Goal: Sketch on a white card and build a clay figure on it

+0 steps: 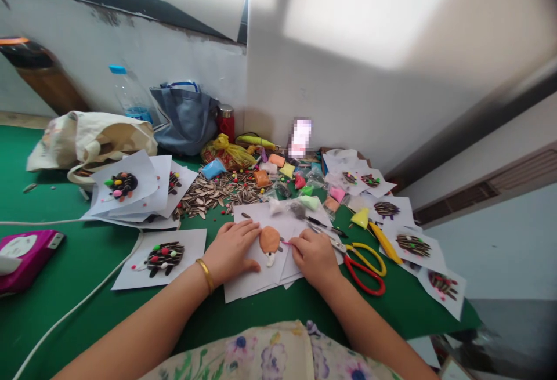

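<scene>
My left hand (232,249) lies with fingers stretched out on a white sheet of paper (237,290), beside a clay hedgehog figure. The figure has a flat orange clay body (270,239) and a white clay snout (270,259) with dark dots. At its right edge my right hand (315,255) is closed in a pinch, with a small pink piece (286,242), seemingly clay, at the fingertips. Dark seeds touch the body near that piece. Right of my right hand lie scissors (365,261) with red and yellow handles. A black pen (317,223) rests above it.
Striped sunflower seeds (209,191) are heaped behind the paper, near bags of coloured clay (262,179). Finished hedgehog sheets (191,249) lie on both sides. A white cable (89,299) crosses the green table at left. A phone (300,137) leans against the wall.
</scene>
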`<act>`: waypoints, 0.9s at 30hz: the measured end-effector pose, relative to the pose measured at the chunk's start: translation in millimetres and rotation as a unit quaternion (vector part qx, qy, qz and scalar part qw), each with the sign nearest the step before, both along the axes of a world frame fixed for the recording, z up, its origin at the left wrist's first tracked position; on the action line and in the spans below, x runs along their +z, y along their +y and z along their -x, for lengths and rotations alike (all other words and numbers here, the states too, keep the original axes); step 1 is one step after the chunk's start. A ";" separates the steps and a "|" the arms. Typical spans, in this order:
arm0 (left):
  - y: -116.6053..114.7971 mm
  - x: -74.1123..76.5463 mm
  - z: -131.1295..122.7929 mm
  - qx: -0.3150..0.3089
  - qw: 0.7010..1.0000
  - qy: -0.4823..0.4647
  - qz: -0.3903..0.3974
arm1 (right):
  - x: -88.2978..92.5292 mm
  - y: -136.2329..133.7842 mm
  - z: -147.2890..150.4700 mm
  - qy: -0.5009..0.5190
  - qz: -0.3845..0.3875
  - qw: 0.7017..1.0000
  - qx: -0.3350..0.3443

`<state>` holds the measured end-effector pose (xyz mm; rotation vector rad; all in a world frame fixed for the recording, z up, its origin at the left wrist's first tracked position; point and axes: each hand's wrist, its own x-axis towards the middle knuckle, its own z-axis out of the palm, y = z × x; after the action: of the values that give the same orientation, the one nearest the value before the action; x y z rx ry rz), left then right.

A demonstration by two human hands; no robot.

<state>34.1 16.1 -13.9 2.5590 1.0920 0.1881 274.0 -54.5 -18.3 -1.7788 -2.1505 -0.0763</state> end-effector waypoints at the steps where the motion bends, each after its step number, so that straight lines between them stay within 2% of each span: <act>1: 0.0 -0.1 0.2 0.000 1.000 -0.002 0.000 | 0.4 0.9 0.6 -0.002 0.002 1.000 0.000; 12: -0.2 1.4 0.3 0.000 1.000 -0.001 0.004 | 0.9 0.4 -4.6 0.020 -0.022 0.999 -0.014; 27: 0.0 1.2 -0.1 -0.003 1.000 -0.001 0.002 | 4.0 3.7 -0.2 -0.027 -0.013 1.000 -0.001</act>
<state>34.2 16.1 -12.7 2.5576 1.0822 0.1853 274.1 -50.9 -14.3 -1.7841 -2.1750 -0.1528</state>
